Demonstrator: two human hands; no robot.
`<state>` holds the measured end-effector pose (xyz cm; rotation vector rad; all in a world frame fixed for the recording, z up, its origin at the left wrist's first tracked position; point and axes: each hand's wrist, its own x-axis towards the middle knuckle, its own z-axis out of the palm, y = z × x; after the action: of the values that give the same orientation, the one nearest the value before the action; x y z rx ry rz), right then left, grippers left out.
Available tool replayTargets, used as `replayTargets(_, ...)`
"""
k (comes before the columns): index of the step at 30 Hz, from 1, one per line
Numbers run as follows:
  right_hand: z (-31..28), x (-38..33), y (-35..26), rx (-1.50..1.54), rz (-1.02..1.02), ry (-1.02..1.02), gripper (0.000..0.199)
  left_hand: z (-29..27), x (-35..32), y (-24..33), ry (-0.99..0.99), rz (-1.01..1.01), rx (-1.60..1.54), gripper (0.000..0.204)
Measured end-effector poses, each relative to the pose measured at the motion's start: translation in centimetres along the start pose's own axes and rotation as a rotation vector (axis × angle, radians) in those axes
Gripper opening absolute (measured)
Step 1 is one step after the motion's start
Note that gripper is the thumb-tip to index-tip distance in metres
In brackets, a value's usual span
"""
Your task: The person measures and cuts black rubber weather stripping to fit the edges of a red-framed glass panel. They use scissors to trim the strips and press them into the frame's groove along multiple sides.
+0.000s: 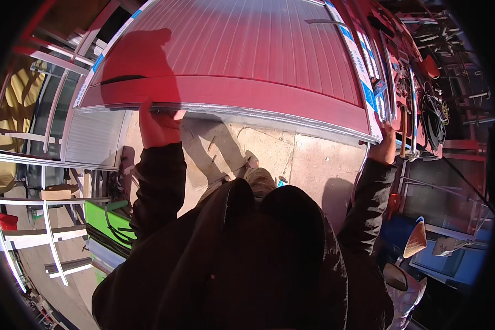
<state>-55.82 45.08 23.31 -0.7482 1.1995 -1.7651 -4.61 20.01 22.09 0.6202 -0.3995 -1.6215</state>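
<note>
A large ribbed, framed panel (pixel 242 60) spreads out in front of me, tinted red and grey in the light. Blue-and-white protective tape runs along its left and right sides. My left hand (pixel 160 125) grips the near edge toward its left end, thumb on top and fingers beneath. At the near right corner, my right hand (pixel 385 146) is closed around the edge, its fingers partly hidden. A dark shadow falls across the panel's left part.
Below the panel lies a concrete floor (pixel 313 159), where my feet show. A red bench (pixel 418 113) with tools and a coiled black cable (pixel 433 118) stands at the right. Metal frames (pixel 49 206) and a green machine part (pixel 105 223) are at the left. A blue container (pixel 401 228) sits lower right.
</note>
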Motion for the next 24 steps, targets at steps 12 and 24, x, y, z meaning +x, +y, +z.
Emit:
replayTargets(12,11.1,6.4,-17.5,0.286,-0.245,-0.508,0.059,18.2,2.3,9.3,-0.324,0.377,-0.054,0.039)
replayTargets(24,9.2,5.6,-12.5,0.094,-0.153,-0.149,0.053,12.0,4.9,8.1,-0.302,0.026,0.023,0.042)
